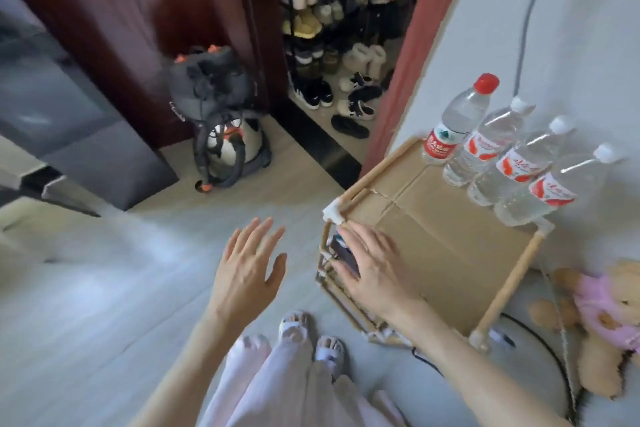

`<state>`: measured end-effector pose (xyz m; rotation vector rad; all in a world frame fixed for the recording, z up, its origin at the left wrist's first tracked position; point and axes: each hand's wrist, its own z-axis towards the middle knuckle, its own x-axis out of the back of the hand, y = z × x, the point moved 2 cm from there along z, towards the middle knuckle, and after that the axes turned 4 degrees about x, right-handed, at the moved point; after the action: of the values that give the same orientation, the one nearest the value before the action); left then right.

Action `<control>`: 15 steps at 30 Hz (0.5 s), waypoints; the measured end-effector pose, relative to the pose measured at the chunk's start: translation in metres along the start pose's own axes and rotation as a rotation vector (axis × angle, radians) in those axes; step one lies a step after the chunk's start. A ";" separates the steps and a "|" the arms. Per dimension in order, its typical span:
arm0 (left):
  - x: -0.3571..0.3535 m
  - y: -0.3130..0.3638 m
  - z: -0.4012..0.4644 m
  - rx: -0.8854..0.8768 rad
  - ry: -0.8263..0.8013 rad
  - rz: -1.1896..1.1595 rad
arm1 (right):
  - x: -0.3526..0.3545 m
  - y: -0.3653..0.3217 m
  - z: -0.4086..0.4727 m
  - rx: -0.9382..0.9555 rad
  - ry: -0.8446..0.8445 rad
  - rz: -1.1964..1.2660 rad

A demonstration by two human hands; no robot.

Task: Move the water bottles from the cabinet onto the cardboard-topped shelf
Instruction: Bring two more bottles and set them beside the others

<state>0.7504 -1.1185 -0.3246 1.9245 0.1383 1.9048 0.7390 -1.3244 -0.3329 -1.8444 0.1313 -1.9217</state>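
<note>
We're looking at four bottles [502, 152] standing along the shelf's [433, 239] far right; left hand [247, 265] and right hand [372, 270] both released, nothing held.

The cardboard-topped shelf [440, 236] carries four water bottles [485, 152] upright in a row along the wall.

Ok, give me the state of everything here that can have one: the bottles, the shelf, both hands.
Red-capped water bottle: upright on the cardboard, cap on.
Three white-capped water bottles: upright in a row by the wall, caps on.
Cardboard-topped shelf: standing, near half of the top bare.
Left hand: open, empty, over the floor.
Right hand: open, palm down at the shelf's front corner, holding nothing.
Teddy bear: lying on the floor.
</note>
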 end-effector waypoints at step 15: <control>0.066 -0.217 -0.378 0.968 0.352 -0.023 | -0.168 -0.371 -0.026 0.973 -0.393 0.108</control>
<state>0.4344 -0.8126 -0.3543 2.0208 1.3952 2.3724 0.6129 -0.9360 -0.3475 -1.4153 -0.6914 -1.1535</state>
